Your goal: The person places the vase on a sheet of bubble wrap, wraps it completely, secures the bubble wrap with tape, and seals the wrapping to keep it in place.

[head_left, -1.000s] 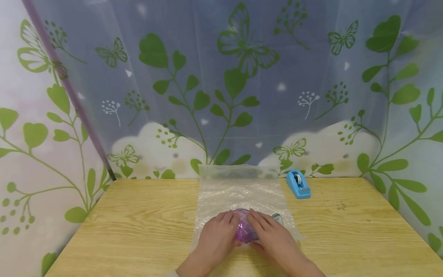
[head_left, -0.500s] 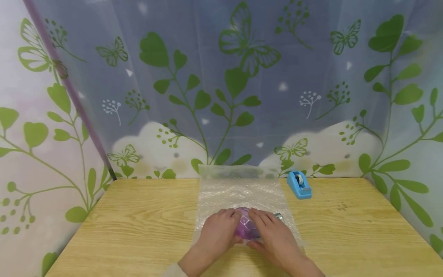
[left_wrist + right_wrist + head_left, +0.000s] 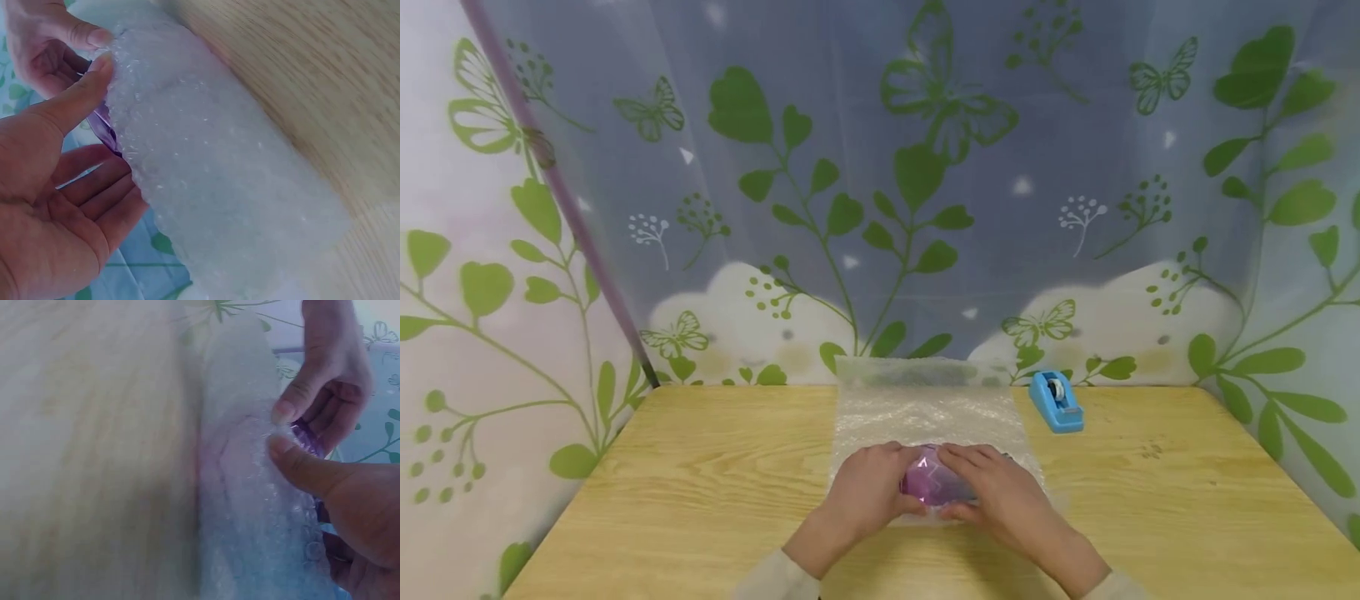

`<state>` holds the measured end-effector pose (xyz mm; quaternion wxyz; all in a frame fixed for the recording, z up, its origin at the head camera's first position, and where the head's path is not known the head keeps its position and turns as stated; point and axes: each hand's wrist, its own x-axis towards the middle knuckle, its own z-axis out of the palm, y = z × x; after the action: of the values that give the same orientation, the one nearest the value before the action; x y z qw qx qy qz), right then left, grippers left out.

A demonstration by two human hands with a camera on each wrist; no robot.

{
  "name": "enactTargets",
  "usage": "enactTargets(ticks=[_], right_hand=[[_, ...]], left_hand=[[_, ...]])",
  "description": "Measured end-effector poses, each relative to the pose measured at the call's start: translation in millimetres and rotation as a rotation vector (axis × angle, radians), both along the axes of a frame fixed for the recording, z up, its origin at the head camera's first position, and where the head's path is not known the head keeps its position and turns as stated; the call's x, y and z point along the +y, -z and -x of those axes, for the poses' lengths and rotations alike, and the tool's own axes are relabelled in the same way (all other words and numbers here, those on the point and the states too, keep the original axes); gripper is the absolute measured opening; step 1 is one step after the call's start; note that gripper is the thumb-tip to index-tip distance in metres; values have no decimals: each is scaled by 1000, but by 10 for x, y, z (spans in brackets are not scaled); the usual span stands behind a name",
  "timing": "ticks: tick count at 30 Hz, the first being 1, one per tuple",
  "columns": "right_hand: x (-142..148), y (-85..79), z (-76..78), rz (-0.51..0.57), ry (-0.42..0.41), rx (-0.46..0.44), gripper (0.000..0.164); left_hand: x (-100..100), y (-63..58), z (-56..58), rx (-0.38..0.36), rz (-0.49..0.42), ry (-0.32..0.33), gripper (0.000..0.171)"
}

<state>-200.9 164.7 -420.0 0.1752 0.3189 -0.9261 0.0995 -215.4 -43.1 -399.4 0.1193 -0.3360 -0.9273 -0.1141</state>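
A purple, see-through faceted object point(image 3: 928, 479) lies on a sheet of bubble wrap point(image 3: 928, 408), with a hand on either side. My left hand point(image 3: 867, 490) holds its left part, and my right hand point(image 3: 1006, 493) holds its right part. Fingers reach over the top and far side; both thumbs press the near edge of the wrap against the object. In the left wrist view, the raised bubble wrap point(image 3: 206, 150) covers most of it, leaving a purple strip point(image 3: 103, 128) beside the fingers. The right wrist view shows purple point(image 3: 306, 437) behind the two thumb tips.
A blue tape dispenser point(image 3: 1057, 403) stands at the back right, beside the wrap's far end. The wood-grain table point(image 3: 722, 467) ends at a patterned curtain point(image 3: 985, 167), against which the wrap's far edge leans.
Both hands have shifted slightly away from the near table edge with the purple object, and the thumbs have brought the wrap's near edge up. The teal piece by the right hand is now mostly hidden.
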Motion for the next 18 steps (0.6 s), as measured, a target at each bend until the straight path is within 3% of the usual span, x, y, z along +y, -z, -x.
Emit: enactTargets(ticks=[7, 13, 18], right_hand=[[-3, -82, 85, 34, -39, -100, 64], [1, -131, 142, 62, -49, -174, 64], [21, -152, 164, 68, -49, -227, 64]], left_hand=[[-65, 16, 104, -81, -42, 38, 63], [-99, -49, 221, -226, -47, 48, 62], [-93, -94, 242, -249, -35, 50, 59]])
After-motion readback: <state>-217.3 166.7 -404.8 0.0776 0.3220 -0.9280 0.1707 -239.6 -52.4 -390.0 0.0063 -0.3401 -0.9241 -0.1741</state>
